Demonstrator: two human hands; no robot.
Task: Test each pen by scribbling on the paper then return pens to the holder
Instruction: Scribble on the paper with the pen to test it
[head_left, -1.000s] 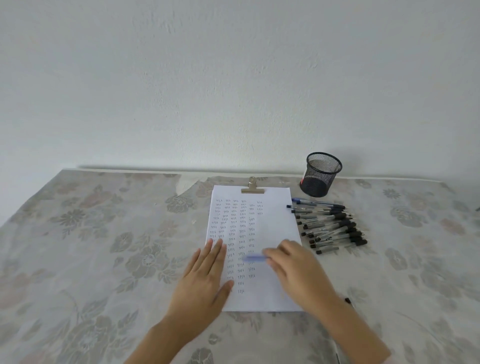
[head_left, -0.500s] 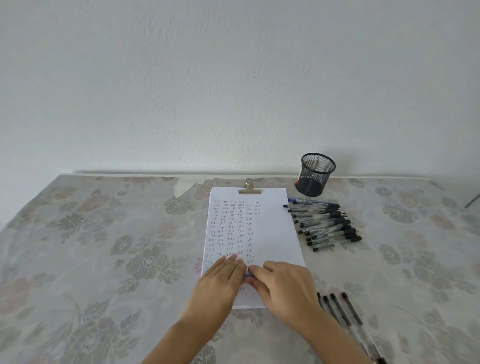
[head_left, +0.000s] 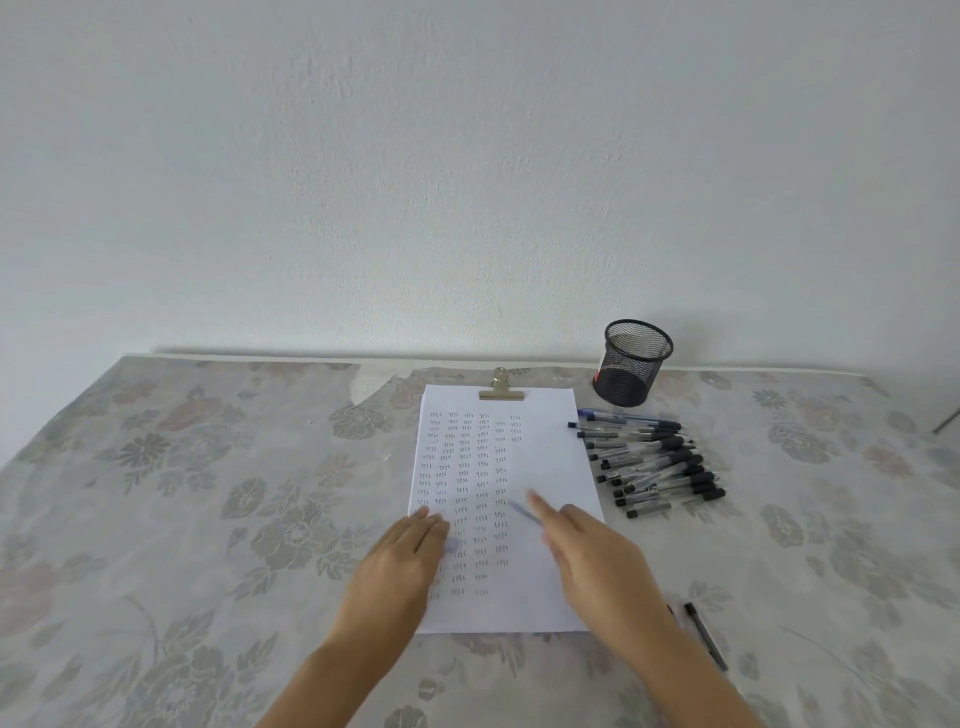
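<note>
1. A table (head_left: 208, 493) under a pale floral cloth fills the lower half of the frame, set against a plain white wall.
2. A sheet of paper (head_left: 550, 467) lies at the centre, its left and middle columns covered in small scribbles and its right side mostly bare.
3. The left hand (head_left: 402, 569) sits on the paper's lower left edge with its fingers pointing up the frame. It is motion-blurred, with a small bluish blob (head_left: 452, 544) at its thumb side, so I cannot tell whether it grasps anything.
4. The right hand (head_left: 597, 564) lies over the paper's lower right part, also blurred, with its fingers closed round 1 end of a blue pen (head_left: 522, 512).
5. That pen slants up and left from the right fingertips, over the scribbles, between the 2 hands.
6. A pile of pens (head_left: 649, 462) lies just right of the paper, at centre right.
7. The black mesh holder (head_left: 631, 371) stands upright above that pile, near the wall and well apart from both hands.
8. 1 black pen (head_left: 705, 635) lies alone at lower right, beside the right forearm.
9. A metal clip (head_left: 501, 391) grips the paper's top edge.
</note>
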